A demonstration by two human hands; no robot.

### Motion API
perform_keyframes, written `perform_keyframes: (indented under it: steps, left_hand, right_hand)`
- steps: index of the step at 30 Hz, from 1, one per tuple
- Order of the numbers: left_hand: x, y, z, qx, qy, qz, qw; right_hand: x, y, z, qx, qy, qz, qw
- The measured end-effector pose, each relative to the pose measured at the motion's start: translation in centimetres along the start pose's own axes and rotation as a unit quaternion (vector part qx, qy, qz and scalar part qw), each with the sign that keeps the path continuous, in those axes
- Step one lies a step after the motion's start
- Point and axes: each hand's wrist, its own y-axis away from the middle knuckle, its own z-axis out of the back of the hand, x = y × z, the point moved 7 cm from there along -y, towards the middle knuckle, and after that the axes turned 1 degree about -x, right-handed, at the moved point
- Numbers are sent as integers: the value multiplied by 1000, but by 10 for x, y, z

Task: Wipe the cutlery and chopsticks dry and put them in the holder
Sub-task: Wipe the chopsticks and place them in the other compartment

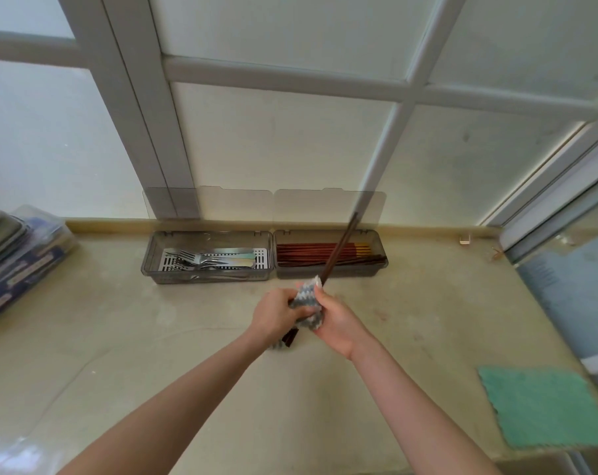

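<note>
Two chopsticks (338,248), probably: light, stiff, slick. Left hand (276,317) grips the butts, right hand (335,320) pinches cloth (306,301) round them.

Chopsticks (340,248): I lose the middle stretch inside the cloth (306,301); I cannot count how many are held.
Upper tip: it blurs into the grey window bar (376,166) behind it.
Cloth: mostly covered by the left hand (273,317) and right hand (337,323).
Left fingertips: tucked behind the cloth, out of my sight.
Forks (194,259): overlapped in the holder (150,265); number unclear to me.
Stack (13,255): cut by the left edge; its print is too blurred to read.
Green mat (544,406): right corner runs off the edge.
Bin (571,289): cut by the right edge.
Ledge object (464,239): too small for me to identify.
</note>
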Motion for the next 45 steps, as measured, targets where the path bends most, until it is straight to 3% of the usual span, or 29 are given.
perform_keyframes:
  steps: [6,11,20,24,26,29,30,32,33,35,37,39,41,42,43,45]
  left_hand:
    - [-9,2,0,-19,-168,-1,986]
    - [-2,-2,0,34,-171,33,984]
    - [3,3,-12,77,38,84,993]
    - [10,2,-4,19,137,111,984]
    - [10,2,1,10,182,119,976]
    - [7,7,12,3,205,125,971]
    - [7,12,15,8,221,129,967]
    - [6,24,24,10,269,130,954]
    - [7,29,30,4,295,125,947]
    - [7,38,42,-15,341,115,933]
    - [7,46,52,-30,358,108,927]
    - [9,51,59,-45,365,107,924]
    - [12,54,63,-57,372,110,920]
    - [13,55,64,-60,376,111,918]
    - [14,55,64,-62,382,112,915]
    - [15,55,64,-65,392,117,910]
  right_hand:
    - [4,-13,16,-118,99,59,986]
    - [11,-13,18,-141,96,71,983]
    - [52,-21,30,-177,-43,144,973]
    - [46,-27,7,-93,71,101,988]
    - [54,-33,4,-71,61,97,991]
    - [87,-49,16,-109,-3,132,985]
    - [101,-54,23,-146,31,160,976]
    - [129,-65,35,-211,253,215,919]
    - [138,-71,39,-219,395,230,862]
    - [140,-90,52,-202,647,211,704]
    - [132,-105,73,-183,798,156,553]
    - [126,-114,86,-169,858,120,470]
    - [125,-117,92,-159,877,103,441]
    - [124,-118,96,-151,876,96,447]
    - [123,-118,98,-140,868,91,467]
    - [122,-116,102,-122,827,82,543]
